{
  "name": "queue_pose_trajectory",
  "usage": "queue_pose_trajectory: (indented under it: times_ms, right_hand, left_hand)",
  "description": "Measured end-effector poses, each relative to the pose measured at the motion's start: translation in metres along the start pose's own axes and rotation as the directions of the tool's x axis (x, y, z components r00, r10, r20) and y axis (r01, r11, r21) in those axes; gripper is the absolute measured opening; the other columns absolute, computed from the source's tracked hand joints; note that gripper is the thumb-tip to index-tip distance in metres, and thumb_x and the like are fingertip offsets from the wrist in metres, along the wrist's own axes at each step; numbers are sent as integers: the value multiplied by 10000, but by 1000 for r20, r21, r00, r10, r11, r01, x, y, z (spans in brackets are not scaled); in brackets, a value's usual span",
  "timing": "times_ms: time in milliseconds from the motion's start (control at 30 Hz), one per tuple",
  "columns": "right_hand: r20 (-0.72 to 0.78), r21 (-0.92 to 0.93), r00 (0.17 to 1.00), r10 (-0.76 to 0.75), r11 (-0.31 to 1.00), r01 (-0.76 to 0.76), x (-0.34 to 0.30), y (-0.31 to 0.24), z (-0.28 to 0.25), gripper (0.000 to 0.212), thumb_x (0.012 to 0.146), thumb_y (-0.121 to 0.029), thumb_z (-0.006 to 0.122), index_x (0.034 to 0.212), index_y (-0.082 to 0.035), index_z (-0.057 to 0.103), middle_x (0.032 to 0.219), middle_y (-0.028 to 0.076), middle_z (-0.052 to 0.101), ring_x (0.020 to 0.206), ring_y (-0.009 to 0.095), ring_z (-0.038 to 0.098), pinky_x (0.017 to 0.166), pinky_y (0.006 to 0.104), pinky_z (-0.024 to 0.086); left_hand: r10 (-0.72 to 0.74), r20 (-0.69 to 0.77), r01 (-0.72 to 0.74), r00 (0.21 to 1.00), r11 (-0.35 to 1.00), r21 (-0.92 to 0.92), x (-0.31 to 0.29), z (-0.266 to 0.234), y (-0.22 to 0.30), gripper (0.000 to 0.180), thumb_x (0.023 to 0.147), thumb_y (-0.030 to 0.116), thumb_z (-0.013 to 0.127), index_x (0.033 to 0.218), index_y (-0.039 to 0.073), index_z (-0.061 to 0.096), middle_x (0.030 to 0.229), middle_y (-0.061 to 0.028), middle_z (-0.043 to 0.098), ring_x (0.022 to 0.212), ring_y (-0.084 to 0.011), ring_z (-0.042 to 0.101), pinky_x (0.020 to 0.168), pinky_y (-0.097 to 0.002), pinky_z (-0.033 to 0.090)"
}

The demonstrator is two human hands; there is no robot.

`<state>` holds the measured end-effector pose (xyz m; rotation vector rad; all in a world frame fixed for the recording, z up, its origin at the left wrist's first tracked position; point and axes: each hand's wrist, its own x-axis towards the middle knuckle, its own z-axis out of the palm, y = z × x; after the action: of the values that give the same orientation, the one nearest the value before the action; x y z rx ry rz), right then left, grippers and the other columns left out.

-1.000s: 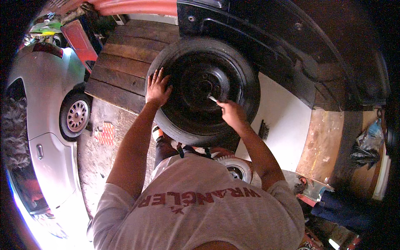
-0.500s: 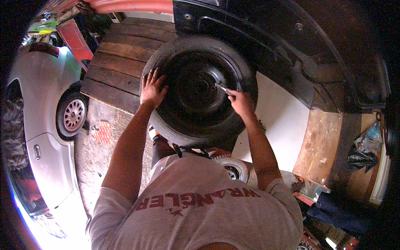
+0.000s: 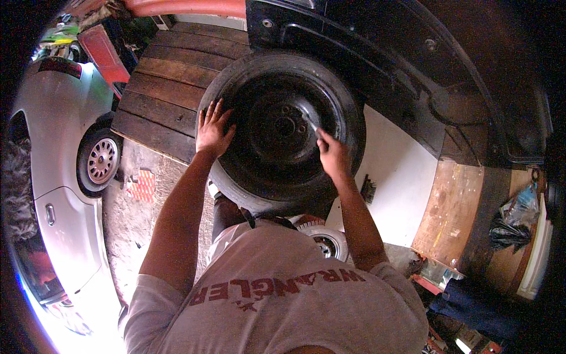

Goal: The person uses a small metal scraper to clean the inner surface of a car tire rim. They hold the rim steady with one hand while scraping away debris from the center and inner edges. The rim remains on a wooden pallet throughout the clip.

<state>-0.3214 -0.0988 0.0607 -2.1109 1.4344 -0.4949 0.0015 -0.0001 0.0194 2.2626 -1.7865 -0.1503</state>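
A large black tyre (image 3: 239,183) on a dark steel wheel rim (image 3: 265,138) lies in front of me, its open side facing up. My left hand (image 3: 215,131) rests on the tyre's left sidewall with the fingers spread. In my right hand (image 3: 334,154) is a slim metal hand tool (image 3: 312,122), closed in my fist; its exact kind I cannot make out. The tool's tip reaches to the inner face of the rim, right of the centre hole and close to the bolt holes.
Wooden planks (image 3: 171,88) lie left of the tyre, and a white board (image 3: 392,177) is to its right. A silver car (image 3: 71,212) stands at the left. Beneath me sits a smaller wheel (image 3: 333,242). A black panel (image 3: 377,59) spans the far right; plastic bags (image 3: 513,227) hang at the right.
My right hand and the tool have shifted slightly left and down, and the tool now stands more steeply. My left hand stays on the tyre. The view has moved a little.
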Motion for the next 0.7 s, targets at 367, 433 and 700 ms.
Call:
queue_pose_trajectory:
  times_ms: [367,433,700]
  right_hand:
    - [208,-114,978,11,993,13,-4,7,6,322,875,-162,600,1196,-151,618,942,205,653,842,381,637,714,436,505]
    - [132,-91,989,66,994,-54,5,10,7,321,874,-193,610,1194,-165,620,953,201,653,863,386,632,725,437,505]
    - [85,-65,995,-49,996,55,44,-27,56,283,883,-213,577,1152,-149,639,860,214,645,775,398,624,670,459,490]
  left_hand:
    - [0,-10,0,1000,999,-44,-2,4,-2,510,868,356,553,1334,163,482,1544,-66,202,1435,-267,131,1163,-475,90]
    - [-14,-11,13,1000,999,-35,-3,4,-2,511,867,351,555,1336,164,479,1544,-67,202,1434,-269,132,1163,-476,89]
    - [8,-13,-9,1000,999,-31,0,5,-1,504,876,358,545,1333,158,476,1545,-67,198,1433,-274,132,1162,-480,88]
